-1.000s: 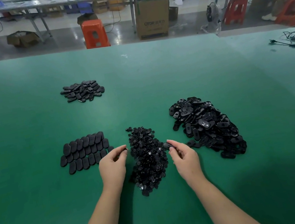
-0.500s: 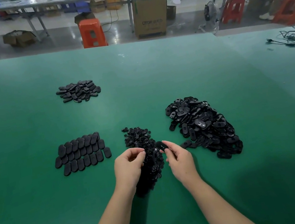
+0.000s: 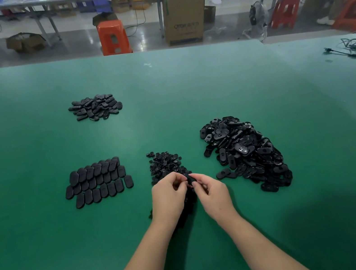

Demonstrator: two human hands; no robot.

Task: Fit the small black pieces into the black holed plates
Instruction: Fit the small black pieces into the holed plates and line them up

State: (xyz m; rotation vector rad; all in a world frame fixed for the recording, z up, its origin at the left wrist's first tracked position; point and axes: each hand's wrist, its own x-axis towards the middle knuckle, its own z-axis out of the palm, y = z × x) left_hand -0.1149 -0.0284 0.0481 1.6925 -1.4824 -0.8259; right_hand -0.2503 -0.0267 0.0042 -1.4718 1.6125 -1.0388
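Left hand and right hand together, fingers curled, pinching

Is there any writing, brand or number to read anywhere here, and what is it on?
"OTON", or close to it: on the tall cardboard box on the floor behind the green table; the characters after it are too blurred to read.
Nothing readable on the black plates, the small black pieces or other boxes.

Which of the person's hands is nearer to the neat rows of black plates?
Left. The left hand lies just right of the neat rows; the right hand is farther right, beside the loose plate pile.
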